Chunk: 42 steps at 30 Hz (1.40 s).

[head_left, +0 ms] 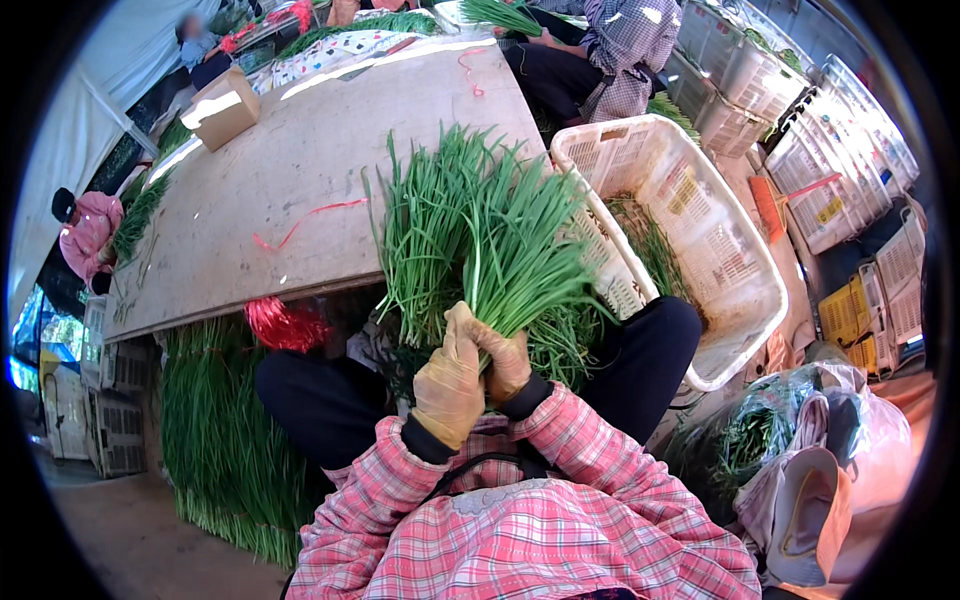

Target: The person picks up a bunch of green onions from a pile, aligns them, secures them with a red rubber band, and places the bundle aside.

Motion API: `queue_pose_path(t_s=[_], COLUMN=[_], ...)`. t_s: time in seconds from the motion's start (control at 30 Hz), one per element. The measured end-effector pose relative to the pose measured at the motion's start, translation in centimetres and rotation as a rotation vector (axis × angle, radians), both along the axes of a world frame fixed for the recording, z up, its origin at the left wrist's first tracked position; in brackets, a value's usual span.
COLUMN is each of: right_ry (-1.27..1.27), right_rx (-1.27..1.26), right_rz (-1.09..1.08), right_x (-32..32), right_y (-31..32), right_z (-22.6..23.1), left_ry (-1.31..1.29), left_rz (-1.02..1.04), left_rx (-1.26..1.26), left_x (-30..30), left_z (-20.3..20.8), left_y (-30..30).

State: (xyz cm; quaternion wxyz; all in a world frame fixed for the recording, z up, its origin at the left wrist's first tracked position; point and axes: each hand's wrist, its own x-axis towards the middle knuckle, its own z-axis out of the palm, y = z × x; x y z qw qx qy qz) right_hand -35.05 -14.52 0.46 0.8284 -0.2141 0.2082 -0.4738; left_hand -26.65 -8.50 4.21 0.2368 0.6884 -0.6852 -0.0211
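Observation:
Both my hands wear yellowish gloves and meet in front of my lap. My right hand [508, 362] is closed round the lower end of a bunch of long green chives [535, 265], whose leaves fan up and to the right. Pressed against it, my left hand [445, 390] is closed at the same stalk ends, and one paler stalk rises from its fingertips. Behind the bunch, more loose chives [425, 240] rest against the edge of the wooden table [330, 160]. The palms and the cut ends are hidden.
A white plastic crate [735, 250] with chive scraps stands by my right knee. Upright chives [235, 440] fill the space at my left, near red ribbon [285, 322]. A cardboard box [222, 108] sits on the table. Co-workers [630, 60] sit around it. Stacked crates [825, 180] stand at the right.

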Motion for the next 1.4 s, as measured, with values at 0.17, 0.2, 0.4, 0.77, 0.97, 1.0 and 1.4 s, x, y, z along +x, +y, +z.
queue_pose_path(t_s=[0.17,0.2,0.4,0.77,0.97,1.0,1.4], right_ry=[0.055,0.114,0.213,0.141,0.239,0.225,0.563], right_rx=[-0.033,-0.096,-0.239,-0.071,-0.062,-0.037,-0.536], right_rz=[0.074,0.066,0.227,0.347,0.209,0.188,0.064], right_x=[-3.0,-3.1,-3.1,-3.7,-3.4,-2.9,-3.1], right_y=[-0.8,-1.0,0.0,0.5,0.9,1.0,2.4], right_z=[1.6,1.7,0.3,-2.7,-3.4,-3.2,0.0], left_ry=[1.152,1.418,1.495,1.224,0.016,-0.065,1.109], left_rz=[-0.264,-0.141,-0.137,0.149,-0.094,0.002,-0.339], left_rx=[0.15,0.195,0.136,0.418,0.095,0.246,0.22], left_x=[3.0,3.6,4.1,6.5,1.3,0.0,1.7], left_z=[2.4,1.6,1.3,-0.1,-2.6,-1.3,0.8], left_y=[1.0,1.1,-1.9,-4.1,1.7,2.0,-2.0])
